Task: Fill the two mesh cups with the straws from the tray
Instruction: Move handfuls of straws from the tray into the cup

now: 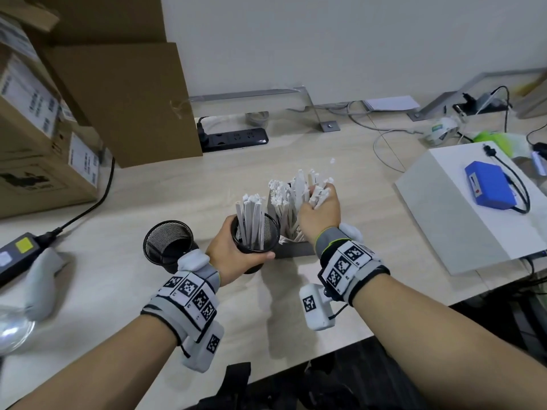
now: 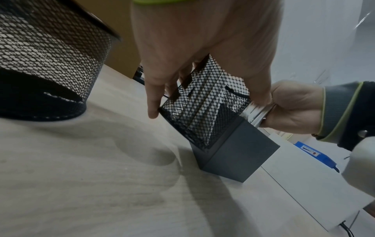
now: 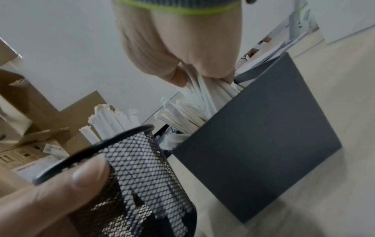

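My left hand grips a black mesh cup with several paper-wrapped straws standing in it; the cup is tilted and raised off the desk in the left wrist view. To its left a second mesh cup stands empty on the desk. Behind the held cup is the dark grey tray, a box packed with white straws. My right hand is closed around a bunch of those straws just above the tray.
Cardboard boxes stack at the left, with a power strip by the wall. A white box carrying a blue device sits to the right. A black power brick and its cable lie at the left edge.
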